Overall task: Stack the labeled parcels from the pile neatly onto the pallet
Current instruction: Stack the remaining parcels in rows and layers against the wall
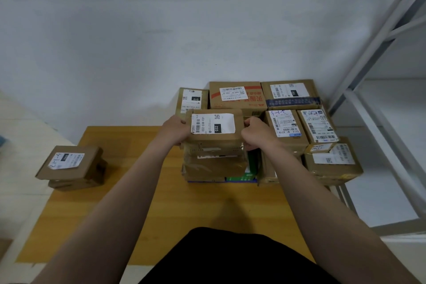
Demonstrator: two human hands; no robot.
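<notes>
Left hand (176, 130) and right hand (255, 132) are curled round opposite ends of the 032 parcel (215, 127), centre frame. It is held over a taped box (214, 163) on the pallet (207, 210); contact can't be told. Stacked parcels (288, 127) are packed right and behind. A small pile (69, 163) sits mid-left.

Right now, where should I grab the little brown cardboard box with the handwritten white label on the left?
Hold the small brown cardboard box by its two opposite side walls, both hands from above; they stand free, and it rests atop another box.
</notes>
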